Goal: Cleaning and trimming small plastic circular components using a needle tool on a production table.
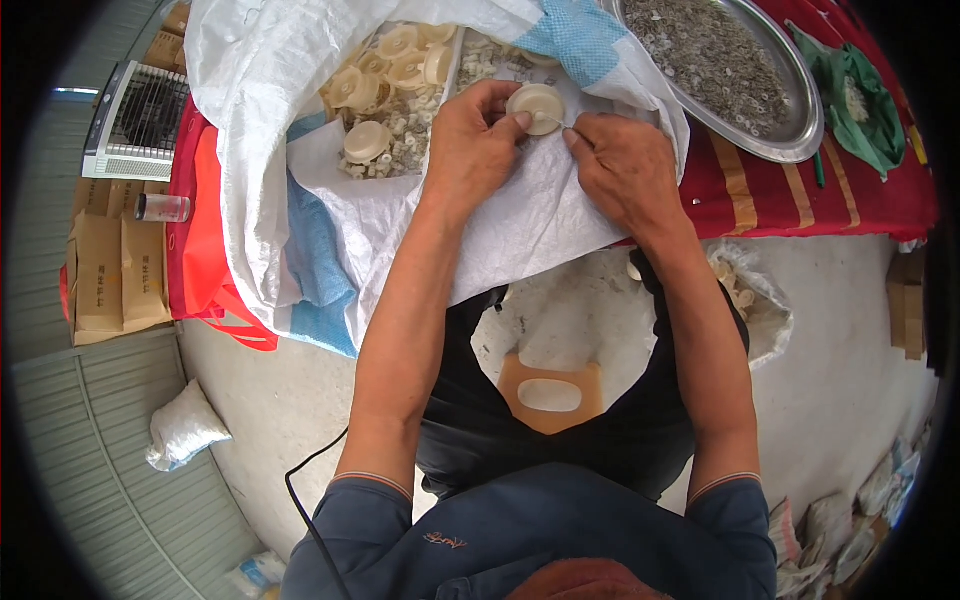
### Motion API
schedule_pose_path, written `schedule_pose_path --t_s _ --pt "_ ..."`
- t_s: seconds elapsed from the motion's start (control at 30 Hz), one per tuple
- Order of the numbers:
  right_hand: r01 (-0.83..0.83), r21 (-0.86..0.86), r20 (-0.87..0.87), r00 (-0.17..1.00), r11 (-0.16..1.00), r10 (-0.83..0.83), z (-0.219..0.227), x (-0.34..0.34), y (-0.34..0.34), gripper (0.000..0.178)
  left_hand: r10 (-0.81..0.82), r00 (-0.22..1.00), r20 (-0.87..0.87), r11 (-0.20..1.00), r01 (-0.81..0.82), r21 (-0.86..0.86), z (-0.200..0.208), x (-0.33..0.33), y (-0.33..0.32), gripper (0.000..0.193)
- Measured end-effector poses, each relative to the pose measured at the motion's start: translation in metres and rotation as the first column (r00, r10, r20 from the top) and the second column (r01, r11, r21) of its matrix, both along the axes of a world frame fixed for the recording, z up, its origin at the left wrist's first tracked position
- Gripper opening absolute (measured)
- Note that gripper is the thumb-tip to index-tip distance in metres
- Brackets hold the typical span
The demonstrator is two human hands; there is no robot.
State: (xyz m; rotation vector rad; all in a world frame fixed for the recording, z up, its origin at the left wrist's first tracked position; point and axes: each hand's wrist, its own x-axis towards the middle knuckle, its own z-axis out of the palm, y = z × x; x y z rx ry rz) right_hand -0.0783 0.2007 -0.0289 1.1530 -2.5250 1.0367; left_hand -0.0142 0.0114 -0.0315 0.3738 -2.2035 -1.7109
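The left hand [468,148] pinches a cream disc [535,100] between thumb and fingers; the right hand [628,172], fingertips bunched together, is just right of it, its hold unclear. Left of the disc, a white-edged container [452,72] holds round parts [352,88] and small bits [407,152]; right of the disc, a metal tray [797,143] holds greyish pieces [705,60], a green bag [880,147] pale ones [856,104].
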Motion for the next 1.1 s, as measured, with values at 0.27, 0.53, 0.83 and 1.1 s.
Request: schedule_pose_path --t_s 0.27,0.53,0.83,1.1 --pt "0.025 0.012 0.007 1.0 1.0 -0.025 -0.002 0.0 0.002 0.028 -0.021 1.0 0.009 0.993 0.02 0.118 0.005 0.002 0.006 0.028" --pt "0.009 -0.018 -0.002 1.0 1.0 -0.009 -0.001 0.003 0.0 0.025 -0.045 0.998 -0.05 0.99 0.052 0.132 0.004 0.003 0.003 0.029" --pt "-0.037 -0.158 -0.08 0.997 0.987 0.024 -0.006 0.0 0.001 0.017 -0.099 0.995 -0.031 0.929 0.104 0.356 0.01 0.004 0.004 0.032" --pt "-0.054 -0.19 -0.061 0.997 0.98 0.043 -0.005 0.0 0.003 0.018 -0.112 0.994 -0.013 0.915 0.108 0.389 0.012 0.004 0.004 0.034"
